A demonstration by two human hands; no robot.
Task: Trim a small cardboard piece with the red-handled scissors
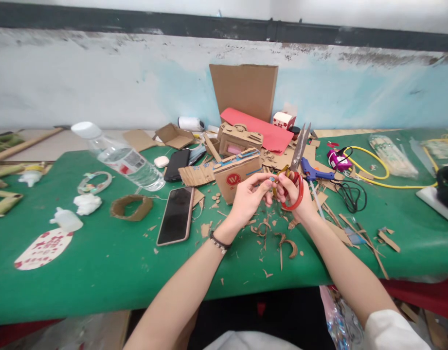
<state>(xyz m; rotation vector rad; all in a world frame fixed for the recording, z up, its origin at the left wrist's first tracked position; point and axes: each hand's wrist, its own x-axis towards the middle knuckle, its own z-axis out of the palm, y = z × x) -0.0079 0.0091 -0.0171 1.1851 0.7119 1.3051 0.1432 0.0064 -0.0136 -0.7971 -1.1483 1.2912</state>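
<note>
My right hand (291,192) is closed on a pair of scissors (300,148). Their blades point up and away from me, slightly parted, and the red handle loop hangs below my fingers. My left hand (251,197) is closed in a pinch, its fingertips meeting those of my right hand. A tiny bluish piece (272,179) shows between the fingertips; its kind is too small to make out. Right behind my left hand stands a cardboard box (229,180) with a red logo. Farther back is a cardboard camera-like model (238,141).
Cardboard scraps (263,228) litter the green tabletop (110,272). To the right lie a blue glue gun (314,171), its black cord and a yellow cable (387,183). On the left are a phone (176,214), a cardboard ring (131,208) and a tilted-looking water bottle (125,163).
</note>
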